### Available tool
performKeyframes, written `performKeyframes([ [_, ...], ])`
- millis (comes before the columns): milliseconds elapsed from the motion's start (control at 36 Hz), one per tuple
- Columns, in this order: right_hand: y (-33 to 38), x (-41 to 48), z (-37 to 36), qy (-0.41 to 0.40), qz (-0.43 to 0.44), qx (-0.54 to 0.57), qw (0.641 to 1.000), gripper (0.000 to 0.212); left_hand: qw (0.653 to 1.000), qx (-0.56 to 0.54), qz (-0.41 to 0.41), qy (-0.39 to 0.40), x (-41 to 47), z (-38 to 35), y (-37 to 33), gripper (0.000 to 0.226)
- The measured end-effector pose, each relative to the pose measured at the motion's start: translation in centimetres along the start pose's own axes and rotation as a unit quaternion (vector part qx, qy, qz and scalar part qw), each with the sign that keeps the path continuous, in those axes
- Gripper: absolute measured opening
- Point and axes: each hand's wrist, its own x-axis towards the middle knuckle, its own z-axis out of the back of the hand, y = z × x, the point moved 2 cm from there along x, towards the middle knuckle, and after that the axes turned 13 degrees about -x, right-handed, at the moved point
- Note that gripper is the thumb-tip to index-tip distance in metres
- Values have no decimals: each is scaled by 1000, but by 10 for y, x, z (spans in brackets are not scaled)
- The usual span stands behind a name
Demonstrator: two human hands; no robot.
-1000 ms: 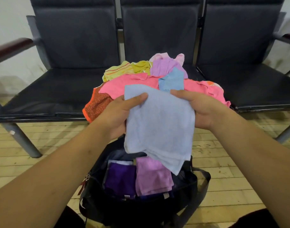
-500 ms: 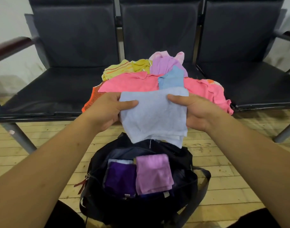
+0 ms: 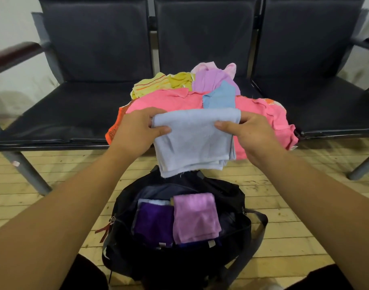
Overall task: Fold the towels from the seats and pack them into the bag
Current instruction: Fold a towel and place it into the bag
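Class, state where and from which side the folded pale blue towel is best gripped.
Pinch the pale blue towel along its top fold, left hand from the left, right hand from the right: loose layers hang below, so holding the fold likely keeps them stacked.

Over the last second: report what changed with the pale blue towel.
The pale blue towel was folded shorter: its lower end, which hung over the bag, now ends above it. Left hand and right hand still pinch its top edge. The pile on the seat and the bag's contents stayed.
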Motion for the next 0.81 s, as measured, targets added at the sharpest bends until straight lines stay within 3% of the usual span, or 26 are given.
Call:
performKeyframes([
  [111,-3,5,-1,-29,22,-50,998,30,999,33,1,-5,-2,-3,8,31],
  [194,-11,-1,-7,5,15,3,1000,19,1000,18,14,-11,-4,-7,18,20],
  [333,-37,-8,-21,11,-39,68,997,15,990,-131,53,24,-13,-21,36,2],
  [472,-76,-16,-43,45,-93,125,987,13,951,-254,146,102,-36,-38,73,14],
  [528,-96,-19,-57,53,-121,146,980,15,940,-271,184,95,-47,-48,94,21],
  [667,-148,-31,-107,104,-192,155,963,48,922,-271,275,37,-72,-75,153,26],
  [750,-180,-35,-134,111,-235,129,957,50,918,-233,319,43,-81,-85,186,33],
  [806,-198,-37,-150,121,-262,111,951,46,912,-184,363,60,-85,-85,214,56],
])
